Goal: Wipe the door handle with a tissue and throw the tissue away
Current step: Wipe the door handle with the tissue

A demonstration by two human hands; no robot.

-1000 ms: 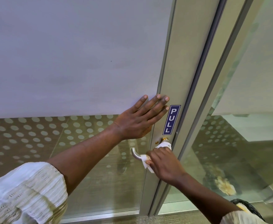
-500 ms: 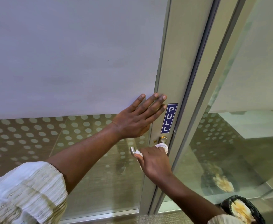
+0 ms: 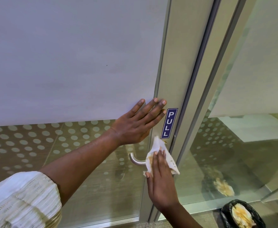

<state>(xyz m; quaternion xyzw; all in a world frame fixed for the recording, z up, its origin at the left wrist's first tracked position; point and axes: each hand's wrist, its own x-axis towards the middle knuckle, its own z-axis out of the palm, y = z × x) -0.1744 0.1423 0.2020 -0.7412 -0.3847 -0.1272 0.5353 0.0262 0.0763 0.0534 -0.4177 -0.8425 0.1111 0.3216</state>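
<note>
Door handle [image 3: 135, 160], head view: a curved metal lever fixed to the pale door stile [image 3: 176, 71]. Its free end projects leftward in front of the dotted glass [image 3: 36, 145], and its inner end is hidden under the tissue [image 3: 158, 145].

The tissue is white with a brown stain. It is draped over the root of the lever, just below the blue PULL sign [image 3: 169, 123]. The right hand [image 3: 161, 181] lies flat on it with fingers straight, pressing it against handle and stile rather than clenching it. The left hand [image 3: 135, 124] is released and spread, with its palm on the frosted panel [image 3: 69, 55] and its fingertips reaching the stile, bracing the door.

Step in hand, as judged: wiping, with disposal not yet begun. The bare end of the lever looks unwiped. A good pass would wrap the tissue round the bar and draw it outward to the tip. Turning a clean face of the tissue to the metal would keep the stain from smearing.

Edges and room: the left forearm crosses above and to the left of the lever, so the free approach is from below and the right. The door seam runs just beside the tissue's right edge. A black-lined bin [image 3: 224, 214] stands on the floor at lower right, already holding crumpled paper. Nothing in view stands between the right hand and the bin.
</note>
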